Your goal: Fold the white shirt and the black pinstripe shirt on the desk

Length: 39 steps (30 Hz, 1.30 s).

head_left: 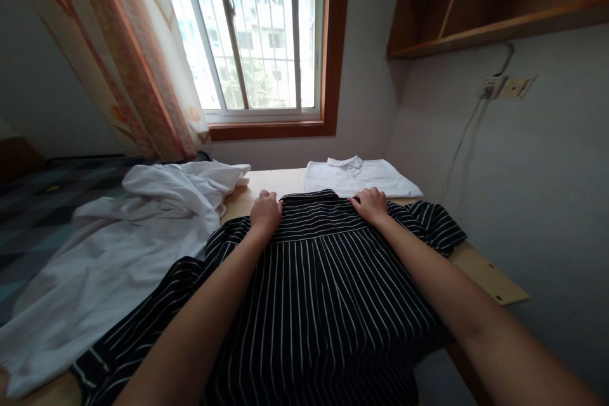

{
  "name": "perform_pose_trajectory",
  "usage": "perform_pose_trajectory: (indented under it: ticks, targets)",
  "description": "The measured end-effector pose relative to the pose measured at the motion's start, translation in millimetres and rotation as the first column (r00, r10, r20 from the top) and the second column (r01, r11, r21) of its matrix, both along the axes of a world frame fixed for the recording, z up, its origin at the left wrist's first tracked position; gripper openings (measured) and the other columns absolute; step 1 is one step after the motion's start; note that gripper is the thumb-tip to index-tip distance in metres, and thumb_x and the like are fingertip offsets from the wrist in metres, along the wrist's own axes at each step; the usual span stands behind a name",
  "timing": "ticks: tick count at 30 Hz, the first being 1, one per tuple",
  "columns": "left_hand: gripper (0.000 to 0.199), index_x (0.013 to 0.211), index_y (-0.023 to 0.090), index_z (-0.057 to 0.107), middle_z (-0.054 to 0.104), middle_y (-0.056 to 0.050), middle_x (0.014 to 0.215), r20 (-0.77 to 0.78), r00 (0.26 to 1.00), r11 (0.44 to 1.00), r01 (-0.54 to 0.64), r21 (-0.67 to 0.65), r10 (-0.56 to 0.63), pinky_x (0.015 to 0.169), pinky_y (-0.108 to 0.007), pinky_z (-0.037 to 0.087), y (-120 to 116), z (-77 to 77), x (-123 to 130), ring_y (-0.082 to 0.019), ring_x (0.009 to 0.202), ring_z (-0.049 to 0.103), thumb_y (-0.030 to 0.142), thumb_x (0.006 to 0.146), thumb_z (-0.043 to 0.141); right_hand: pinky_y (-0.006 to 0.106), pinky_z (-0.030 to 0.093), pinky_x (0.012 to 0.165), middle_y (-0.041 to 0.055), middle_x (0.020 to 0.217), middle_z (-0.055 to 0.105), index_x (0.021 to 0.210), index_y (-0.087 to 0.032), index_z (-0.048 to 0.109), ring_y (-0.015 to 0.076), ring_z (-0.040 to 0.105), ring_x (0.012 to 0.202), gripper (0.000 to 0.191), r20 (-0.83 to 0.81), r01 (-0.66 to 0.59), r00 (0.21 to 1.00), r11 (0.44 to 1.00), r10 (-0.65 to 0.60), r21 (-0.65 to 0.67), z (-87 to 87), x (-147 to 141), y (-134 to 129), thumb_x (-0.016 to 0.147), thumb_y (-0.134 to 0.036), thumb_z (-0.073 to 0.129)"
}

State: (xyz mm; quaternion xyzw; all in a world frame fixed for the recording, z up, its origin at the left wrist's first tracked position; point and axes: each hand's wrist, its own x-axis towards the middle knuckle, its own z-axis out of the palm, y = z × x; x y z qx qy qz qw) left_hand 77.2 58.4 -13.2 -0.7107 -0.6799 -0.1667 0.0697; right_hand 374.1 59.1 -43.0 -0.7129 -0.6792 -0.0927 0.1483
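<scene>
A black shirt with white stripes (328, 292) lies spread back side up, its collar pointing away from me. My left hand (267, 212) is closed on the shirt's shoulder, just left of the collar. On the collar's other side, my right hand (371, 205) pinches the right shoulder, thumb toward the collar. One sleeve stretches down to the lower left; the other lies bunched at the right. Behind the collar rests a folded white shirt (366, 179). A crumpled white garment (143, 222) is heaped to the left.
The shirt lies on a pale wooden table (490, 276) whose right corner shows. A checked bedspread (28, 228) is at far left, below a patterned curtain (137, 57). A wooden shelf (504, 28) hangs upper right, above a wall socket (493, 86) with a dangling cord.
</scene>
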Motion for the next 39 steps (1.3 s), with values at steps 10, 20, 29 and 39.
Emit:
perform_pose_trajectory:
  ticks: [10,20,29,39]
  targets:
    - [0.011,0.08,0.017,0.074,0.076,-0.008,0.076,0.311,0.946,0.889,0.059,-0.454,0.096,0.064,-0.023,0.05,44,9.2,-21,-0.02,0.073,0.071,0.027,0.078,0.069,0.032,0.048,0.08,0.0113,0.112,0.073,0.105,-0.022,0.076,0.0264,0.066,0.104,0.027,-0.114,0.04,0.991,0.953,-0.077,-0.299,26.9,-31,25,0.084,-0.034,0.063]
    - [0.015,0.093,0.014,0.066,0.072,-0.009,0.089,0.419,0.906,0.997,0.042,0.063,-0.065,0.081,-0.029,0.052,41,25.5,0,-0.02,0.088,0.068,0.018,0.086,0.053,0.036,0.049,0.078,0.0121,0.095,0.07,0.113,-0.016,0.056,0.0253,0.066,0.087,0.029,-0.46,0.127,0.887,0.982,-0.048,0.143,36.9,-38,24,0.092,-0.014,0.037]
    - [0.019,0.102,0.014,0.06,0.061,-0.015,0.109,0.352,0.927,0.956,0.023,0.291,-0.129,0.094,-0.038,0.049,64,17.7,12,-0.025,0.101,0.061,0.014,0.091,0.044,0.04,0.048,0.085,0.0156,0.113,0.059,0.111,-0.017,0.053,0.0275,0.059,0.098,0.026,-0.364,-0.018,0.918,0.934,0.157,0.358,24.2,-39,70,0.096,-0.018,0.031]
    - [0.055,0.148,0.008,0.036,0.039,-0.021,0.152,0.087,0.986,0.987,0.15,-0.062,-0.144,0.114,-0.039,0.032,44,-28.0,24,-0.03,0.139,0.04,0.023,0.096,0.039,0.04,0.038,0.107,0.0173,0.153,0.035,0.142,-0.018,0.049,0.0302,0.047,0.132,0.052,-0.188,-0.082,0.98,0.994,0.068,-0.07,6.2,-54,48,0.09,-0.016,0.048]
